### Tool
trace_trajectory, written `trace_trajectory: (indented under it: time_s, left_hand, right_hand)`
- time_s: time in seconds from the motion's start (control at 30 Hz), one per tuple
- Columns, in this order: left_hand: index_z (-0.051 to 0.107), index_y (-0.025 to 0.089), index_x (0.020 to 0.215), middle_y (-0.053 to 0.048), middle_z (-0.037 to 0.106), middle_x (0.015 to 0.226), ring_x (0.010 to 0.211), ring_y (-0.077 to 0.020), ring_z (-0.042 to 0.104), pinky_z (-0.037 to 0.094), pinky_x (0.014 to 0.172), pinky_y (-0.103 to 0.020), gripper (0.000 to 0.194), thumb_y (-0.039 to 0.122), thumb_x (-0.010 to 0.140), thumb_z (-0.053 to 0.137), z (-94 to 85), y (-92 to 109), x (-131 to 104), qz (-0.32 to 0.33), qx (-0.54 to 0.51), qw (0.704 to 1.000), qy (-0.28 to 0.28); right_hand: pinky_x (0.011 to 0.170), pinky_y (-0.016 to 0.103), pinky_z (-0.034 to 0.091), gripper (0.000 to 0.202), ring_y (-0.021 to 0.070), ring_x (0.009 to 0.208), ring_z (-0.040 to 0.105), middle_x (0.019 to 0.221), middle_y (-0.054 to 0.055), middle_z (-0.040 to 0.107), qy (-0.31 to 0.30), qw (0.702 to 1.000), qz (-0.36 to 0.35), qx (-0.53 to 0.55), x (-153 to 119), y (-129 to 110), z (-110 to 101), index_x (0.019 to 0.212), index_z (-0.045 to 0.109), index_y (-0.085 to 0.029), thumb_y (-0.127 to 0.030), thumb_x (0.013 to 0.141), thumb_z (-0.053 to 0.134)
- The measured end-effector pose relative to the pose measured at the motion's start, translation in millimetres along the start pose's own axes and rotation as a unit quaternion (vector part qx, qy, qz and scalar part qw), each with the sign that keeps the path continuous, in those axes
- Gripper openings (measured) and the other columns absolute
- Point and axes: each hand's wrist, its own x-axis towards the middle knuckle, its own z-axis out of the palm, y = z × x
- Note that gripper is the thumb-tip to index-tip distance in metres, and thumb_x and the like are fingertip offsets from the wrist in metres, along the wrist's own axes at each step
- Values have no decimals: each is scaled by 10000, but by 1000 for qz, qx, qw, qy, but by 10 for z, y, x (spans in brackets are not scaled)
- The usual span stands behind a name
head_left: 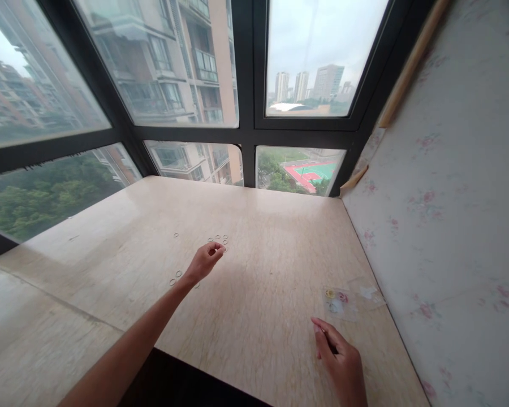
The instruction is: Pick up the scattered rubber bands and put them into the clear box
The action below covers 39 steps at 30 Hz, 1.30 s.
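Thumb and forefinger of my left hand (206, 261) are pinched at a small thin ring, down at the surface of the marble-look sill (254, 316). Just beyond those fingertips lie several similar pale rings (218, 237) in a loose cluster. A single ring (176, 234) sits farther left, and two more rings (178, 274) rest left of my wrist. Another ring (197, 285) is partly hidden by my forearm. My right hand (337, 356) hovers at the lower right with its fingers pressed together; whatever they hold, if anything, cannot be made out. Near it lies a clear plastic bag (343, 302) with small coloured rings inside.
Dark window frames (246, 135) border the sill at the back and left. On the right rises a floral-papered wall (449, 226), its paper torn near the window corner. A dark gap (182, 379) lies below the sill's front edge.
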Motion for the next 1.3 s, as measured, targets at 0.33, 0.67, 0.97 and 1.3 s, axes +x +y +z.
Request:
trace_trajectory:
  time_s: [0.33, 0.67, 0.97, 1.3]
  left_hand:
    - [614, 144, 832, 37, 445, 579, 512, -74, 379, 294, 471, -186, 327, 466, 833, 557, 907, 935, -429, 37, -194, 965, -173]
    - [683, 196, 913, -51, 628, 947, 718, -126, 559, 433, 674, -253, 180, 215, 883, 506, 1763, 1306, -533, 310, 55, 912, -264]
    - [698, 204, 933, -61, 647, 1012, 879, -164, 606, 457, 762, -273, 186, 218, 902, 515, 1886, 1207, -506, 338, 87, 905, -242]
    - [674, 178, 950, -80, 626, 937, 839, -146, 581, 476, 749, -273, 233, 262, 927, 458, 1499, 898, -661, 275, 17, 949, -151]
  right_hand:
    - [570, 232, 550, 409, 183, 637, 676, 698, 66, 714, 19, 999, -36, -34, -3, -165, -13, 969, 739, -181, -456, 885, 449]
    - [616, 242, 542, 357, 194, 695, 690, 788, 64, 733, 9, 999, -36, -27, -6, -254, -35, 997, 725, -187, -365, 905, 430]
    - [741, 283, 530, 327, 198, 782, 684, 903, 75, 732, -19, 997, -50, -55, -32, -214, -24, 996, 709, -181, -275, 905, 410]
    - [746, 284, 550, 354, 191, 766, 692, 887, 83, 734, -12, 994, -74, -83, -58, -175, -27, 1000, 723, -174, -307, 906, 409]
